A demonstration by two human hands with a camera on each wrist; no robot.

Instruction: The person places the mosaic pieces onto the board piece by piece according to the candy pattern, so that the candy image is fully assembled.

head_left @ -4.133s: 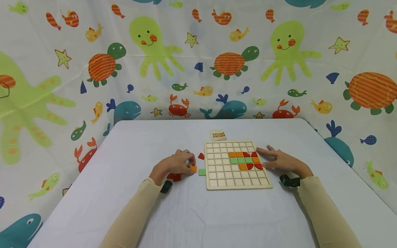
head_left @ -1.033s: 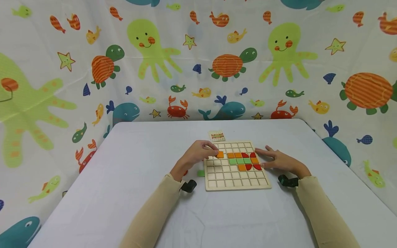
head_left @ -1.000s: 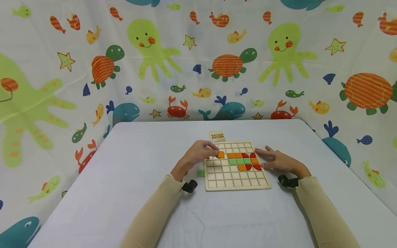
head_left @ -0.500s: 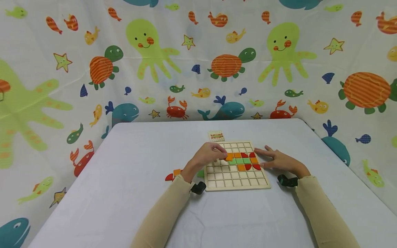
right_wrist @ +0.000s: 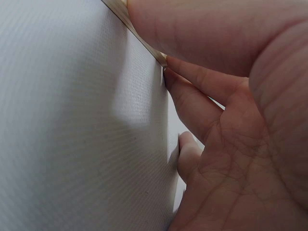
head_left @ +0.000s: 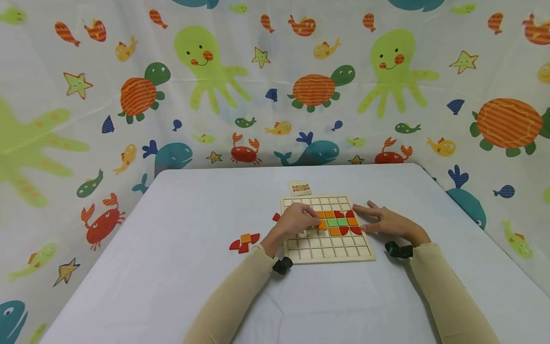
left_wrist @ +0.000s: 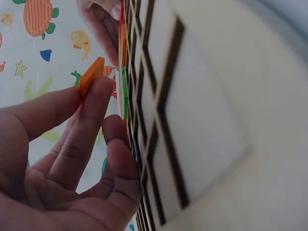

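Observation:
My left hand [head_left: 297, 220] pinches an orange square tile [left_wrist: 91, 76] between thumb and fingertip, close over the wooden grid board [head_left: 326, 256]. In the head view the tile is just left of and below the row of green tiles [head_left: 337, 222]. Orange squares [head_left: 334, 231] and red quarter-round tiles [head_left: 355, 231] lie in cells around that row. My right hand [head_left: 393, 223] rests at the board's right edge, fingers extended; in the right wrist view, the thumb and a fingertip touch the board's side [right_wrist: 144, 43].
Loose red tiles [head_left: 243, 248] and an orange tile [head_left: 245, 238] lie left of the board. Another red tile [head_left: 276, 217] sits near its left edge. Behind the board is a small pattern card [head_left: 300, 188]. A printed cloth [head_left: 275, 57] hangs behind the white table [head_left: 193, 215].
My left hand picked up an orange tile left of the board and carried it right over the grid, then slightly nearer in the last half second. The right hand stays at the board's edge.

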